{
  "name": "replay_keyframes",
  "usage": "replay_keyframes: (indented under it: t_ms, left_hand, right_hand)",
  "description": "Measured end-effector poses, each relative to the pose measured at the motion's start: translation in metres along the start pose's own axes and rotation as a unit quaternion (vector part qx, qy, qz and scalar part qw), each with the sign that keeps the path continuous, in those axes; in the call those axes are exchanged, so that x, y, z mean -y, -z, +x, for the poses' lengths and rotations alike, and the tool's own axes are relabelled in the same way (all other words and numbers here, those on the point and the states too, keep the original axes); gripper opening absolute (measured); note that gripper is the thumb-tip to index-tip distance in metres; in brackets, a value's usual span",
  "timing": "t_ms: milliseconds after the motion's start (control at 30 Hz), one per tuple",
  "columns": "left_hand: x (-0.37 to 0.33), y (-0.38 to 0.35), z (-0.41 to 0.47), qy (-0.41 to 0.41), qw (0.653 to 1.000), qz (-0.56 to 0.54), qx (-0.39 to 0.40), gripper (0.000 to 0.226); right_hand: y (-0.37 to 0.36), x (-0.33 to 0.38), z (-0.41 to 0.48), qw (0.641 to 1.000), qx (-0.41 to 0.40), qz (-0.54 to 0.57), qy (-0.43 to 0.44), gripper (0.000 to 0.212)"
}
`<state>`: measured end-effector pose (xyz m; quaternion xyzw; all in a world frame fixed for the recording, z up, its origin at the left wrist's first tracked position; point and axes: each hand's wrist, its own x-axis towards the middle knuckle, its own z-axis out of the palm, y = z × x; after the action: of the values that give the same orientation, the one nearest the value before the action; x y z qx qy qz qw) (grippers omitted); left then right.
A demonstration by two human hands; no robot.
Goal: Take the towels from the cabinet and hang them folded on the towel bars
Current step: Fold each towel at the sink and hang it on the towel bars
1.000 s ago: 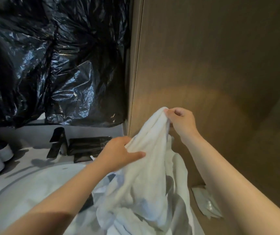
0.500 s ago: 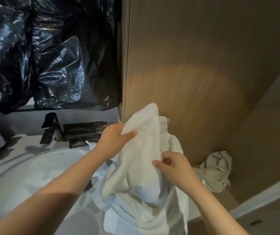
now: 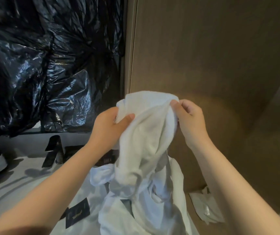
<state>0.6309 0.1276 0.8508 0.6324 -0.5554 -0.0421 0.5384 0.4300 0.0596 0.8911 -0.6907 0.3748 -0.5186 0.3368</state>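
A white towel [image 3: 148,133] hangs bunched in front of me, raised above the right end of the counter. My left hand [image 3: 108,128] grips its upper left edge, thumb on the front of the cloth. At the upper right edge, my right hand [image 3: 189,119] pinches the fabric between thumb and fingers. The stretch between my hands forms a short top edge. The rest of the towel falls in loose folds onto a crumpled white heap [image 3: 136,209] below. No towel bar is in view.
A brown wood panel [image 3: 212,56] stands right behind the towel. Black plastic sheeting [image 3: 42,65] covers the wall at left. A black faucet [image 3: 54,153] and white basin rim [image 3: 9,197] lie at left, dark packets [image 3: 76,212] on the counter, crumpled wrappers [image 3: 205,207] at lower right.
My right hand rose from low on the towel's front to its upper right edge. The left hand kept its hold, and the top edge is now spread between both hands.
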Motion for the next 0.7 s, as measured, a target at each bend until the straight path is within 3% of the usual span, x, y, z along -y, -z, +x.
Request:
replay_keyframes:
  t_ms: [133, 267, 333, 400, 500, 633, 700]
  left_hand:
    - [-0.015, 0.009, 0.018, -0.010, 1.000, -0.018, -0.018, 0.040]
    - [-0.011, 0.005, 0.025, 0.007, 1.000, -0.021, -0.011, 0.046]
    - [-0.002, -0.003, 0.023, 0.032, 0.999, -0.004, 0.000, 0.048]
    - [0.007, -0.012, 0.017, 0.065, 0.998, 0.003, 0.017, 0.049]
    - [0.018, -0.023, 0.010, 0.094, 0.994, 0.013, 0.046, 0.050]
    - [0.019, -0.029, 0.006, 0.109, 0.992, 0.036, 0.055, 0.037]
    - [0.017, -0.032, 0.004, 0.108, 0.992, 0.024, 0.054, 0.047]
  right_hand:
    - [-0.002, 0.021, 0.037, 0.999, -0.027, 0.033, -0.010, 0.034]
    - [-0.005, 0.012, 0.060, 0.994, -0.030, 0.029, -0.096, 0.025]
    - [-0.006, -0.004, 0.059, 0.988, -0.005, 0.017, -0.154, 0.017]
    - [-0.008, -0.024, 0.043, 0.978, 0.035, -0.013, -0.205, 0.027]
    - [-0.007, -0.046, 0.003, 0.977, 0.053, -0.079, -0.191, 0.039]
    - [-0.005, -0.049, -0.045, 0.975, 0.114, -0.060, -0.182, 0.028]
    - [-0.010, -0.047, -0.062, 0.965, 0.160, -0.058, -0.201, 0.036]
